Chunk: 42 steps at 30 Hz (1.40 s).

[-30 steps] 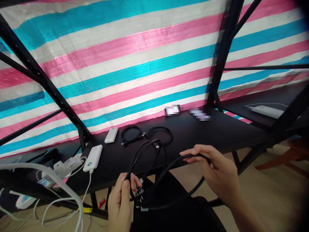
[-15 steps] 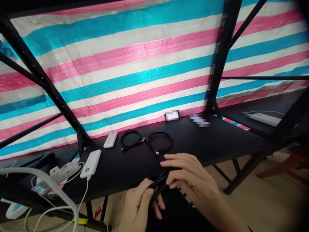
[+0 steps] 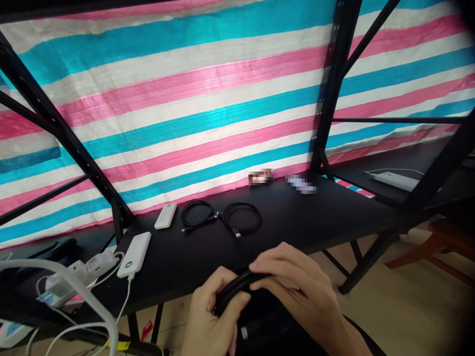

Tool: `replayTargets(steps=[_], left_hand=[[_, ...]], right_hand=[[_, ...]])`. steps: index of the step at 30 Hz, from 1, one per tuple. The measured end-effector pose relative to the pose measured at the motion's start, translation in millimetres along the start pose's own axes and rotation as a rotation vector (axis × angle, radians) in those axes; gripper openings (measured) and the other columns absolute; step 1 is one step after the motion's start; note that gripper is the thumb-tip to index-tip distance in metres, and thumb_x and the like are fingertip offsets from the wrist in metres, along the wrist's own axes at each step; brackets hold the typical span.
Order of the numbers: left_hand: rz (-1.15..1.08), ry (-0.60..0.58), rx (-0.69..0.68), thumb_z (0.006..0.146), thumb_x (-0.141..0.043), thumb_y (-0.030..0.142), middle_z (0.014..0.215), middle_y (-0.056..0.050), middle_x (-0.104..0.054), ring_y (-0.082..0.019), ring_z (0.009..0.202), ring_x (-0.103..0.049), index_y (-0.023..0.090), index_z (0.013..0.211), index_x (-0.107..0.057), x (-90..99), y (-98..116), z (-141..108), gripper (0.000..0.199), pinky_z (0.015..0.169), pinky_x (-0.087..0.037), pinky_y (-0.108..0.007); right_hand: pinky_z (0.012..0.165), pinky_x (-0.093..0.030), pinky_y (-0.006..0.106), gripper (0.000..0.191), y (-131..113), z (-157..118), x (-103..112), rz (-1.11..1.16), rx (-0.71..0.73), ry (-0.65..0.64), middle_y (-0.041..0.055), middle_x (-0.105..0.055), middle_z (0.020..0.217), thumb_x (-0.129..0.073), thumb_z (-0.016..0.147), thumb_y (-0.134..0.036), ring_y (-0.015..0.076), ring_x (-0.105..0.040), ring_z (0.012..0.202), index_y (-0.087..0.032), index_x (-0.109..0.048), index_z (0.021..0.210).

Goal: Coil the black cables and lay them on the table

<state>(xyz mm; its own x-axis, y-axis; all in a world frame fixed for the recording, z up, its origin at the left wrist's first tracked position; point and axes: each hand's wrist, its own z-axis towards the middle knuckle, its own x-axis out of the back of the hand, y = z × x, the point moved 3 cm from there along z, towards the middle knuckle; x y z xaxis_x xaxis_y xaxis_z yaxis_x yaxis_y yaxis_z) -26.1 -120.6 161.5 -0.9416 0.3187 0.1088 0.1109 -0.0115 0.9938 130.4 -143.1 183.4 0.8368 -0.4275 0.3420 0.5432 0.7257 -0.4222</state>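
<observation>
A black cable point(image 3: 237, 283), bunched into a thick curved bundle, is held between both hands in front of the table's near edge. My left hand point(image 3: 217, 311) is closed round its left side, thumb on top. The fingers and thumb of my right hand point(image 3: 297, 291) pinch its right side. A small pale connector point(image 3: 244, 333) shows below the bundle against dark clothing. Two coiled black cables lie on the table beyond my hands, the left coil point(image 3: 197, 214) and the right coil point(image 3: 242, 217), which has a silver USB plug point(image 3: 236, 233).
On the black table point(image 3: 297, 212), a white power bank point(image 3: 134, 254) has a white cable plugged in; another power bank point(image 3: 165, 216) lies behind it. Blurred-out items point(image 3: 261, 176) sit at the back. Left are a power strip point(image 3: 67, 282) and a thick white cable point(image 3: 89, 291). Metal posts point(image 3: 326, 99) flank the table.
The black cable has been gathered from looser loops into a tighter bundle. My right fingers have closed onto it, and the view has shifted slightly.
</observation>
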Motion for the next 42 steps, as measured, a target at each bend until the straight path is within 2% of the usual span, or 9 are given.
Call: replayTargets(steps=[3, 6, 12, 15, 21, 29, 32, 35, 42], left_hand=[[-0.122, 0.207, -0.044, 0.071, -0.069, 0.053, 0.042, 0.010, -0.036, 0.000, 0.028, -0.025, 0.018, 0.066, -0.057, 13.7, -4.6, 0.2, 0.038, 0.031, -0.016, -0.012], [-0.297, 0.527, -0.107, 0.061, -0.075, 0.059, 0.043, 0.011, -0.036, 0.001, 0.030, -0.025, 0.018, 0.064, -0.055, 33.4, -9.5, -1.5, 0.045, 0.031, -0.021, -0.009], [-0.509, 0.983, -0.055, 0.065, -0.077, 0.051, 0.064, 0.005, -0.063, -0.009, 0.051, -0.062, 0.023, 0.077, -0.054, 48.6, -15.2, -5.6, 0.038, 0.047, -0.054, -0.017], [-0.520, 0.959, -0.042, 0.067, -0.077, 0.049, 0.072, 0.003, -0.069, -0.012, 0.059, -0.068, 0.025, 0.085, -0.056, 49.3, -21.8, -5.8, 0.037, 0.050, -0.057, -0.019], [-0.445, 0.811, -0.023, 0.062, -0.082, 0.044, 0.074, 0.000, -0.072, -0.016, 0.062, -0.070, 0.025, 0.089, -0.059, 54.2, -31.7, -4.7, 0.040, 0.050, -0.058, -0.022], [-0.407, 0.883, -0.063, 0.070, -0.074, 0.050, 0.069, 0.002, -0.069, -0.011, 0.052, -0.066, 0.024, 0.080, -0.054, 52.3, -41.3, -1.3, 0.034, 0.051, -0.058, -0.021], [-0.432, 0.894, -0.051, 0.072, -0.072, 0.052, 0.071, 0.003, -0.069, -0.011, 0.054, -0.066, 0.024, 0.082, -0.055, 52.1, -45.7, -0.1, 0.035, 0.053, -0.058, -0.021], [-0.469, 0.904, -0.068, 0.071, -0.070, 0.058, 0.064, 0.005, -0.066, -0.010, 0.047, -0.062, 0.024, 0.085, -0.053, 47.3, -47.9, 1.1, 0.040, 0.046, -0.054, -0.019], [-0.415, 0.487, -0.106, 0.070, -0.073, 0.051, 0.034, 0.015, -0.035, -0.007, 0.025, -0.040, 0.019, 0.088, -0.057, 16.3, -45.8, 16.1, 0.040, 0.036, -0.040, -0.018]], right_hand=[[0.056, -0.048, 0.017, 0.038, 11.4, -2.8, 2.5, 0.075, -0.240, 0.049, -0.0043, -0.064, 0.074, -0.073, 0.078, -0.021, 0.0103, -0.060, 0.062, -0.028, -0.058, 0.112], [0.049, -0.045, 0.017, 0.015, 24.9, -6.9, 1.8, 0.165, -0.449, 0.040, -0.0049, -0.057, 0.061, -0.066, 0.082, -0.026, 0.0091, -0.054, 0.051, -0.024, -0.063, 0.097], [0.052, -0.042, 0.017, 0.023, 32.1, -5.1, -8.9, 0.529, -0.677, 0.090, -0.0058, -0.045, 0.050, -0.053, 0.092, -0.039, 0.0079, -0.047, 0.048, -0.020, -0.063, 0.082], [0.063, -0.047, 0.020, 0.028, 30.0, -5.0, -14.7, 0.700, -0.748, 0.112, -0.0019, -0.055, 0.063, -0.053, 0.091, -0.046, 0.0102, -0.054, 0.060, -0.020, -0.063, 0.084], [0.037, -0.024, 0.015, 0.033, 29.6, -13.7, -18.9, 0.822, -0.957, 0.032, -0.0003, -0.056, 0.071, -0.057, 0.085, -0.053, 0.0049, -0.037, 0.046, -0.020, -0.061, 0.087], [0.053, -0.044, 0.022, 0.035, 15.8, -23.0, -21.3, 0.985, -0.636, -0.145, 0.0046, -0.066, 0.085, -0.071, 0.078, -0.040, 0.0080, -0.055, 0.051, -0.022, -0.059, 0.105], [0.055, -0.048, 0.023, 0.047, 12.8, -27.2, -23.9, 0.891, -0.751, -0.067, 0.0043, -0.064, 0.096, -0.076, 0.072, -0.031, 0.0082, -0.057, 0.053, -0.026, -0.055, 0.114], [0.044, -0.041, 0.020, 0.023, 10.8, -17.9, -24.2, 0.746, -0.801, -0.081, -0.0003, -0.059, 0.076, -0.066, 0.081, -0.036, 0.0037, -0.043, 0.041, -0.021, -0.062, 0.098], [0.035, -0.021, 0.018, 0.020, 36.3, -9.3, -3.7, 0.622, -0.820, 0.108, -0.0064, -0.038, 0.044, -0.064, 0.082, -0.035, 0.0039, -0.026, 0.035, -0.017, -0.071, 0.078]])
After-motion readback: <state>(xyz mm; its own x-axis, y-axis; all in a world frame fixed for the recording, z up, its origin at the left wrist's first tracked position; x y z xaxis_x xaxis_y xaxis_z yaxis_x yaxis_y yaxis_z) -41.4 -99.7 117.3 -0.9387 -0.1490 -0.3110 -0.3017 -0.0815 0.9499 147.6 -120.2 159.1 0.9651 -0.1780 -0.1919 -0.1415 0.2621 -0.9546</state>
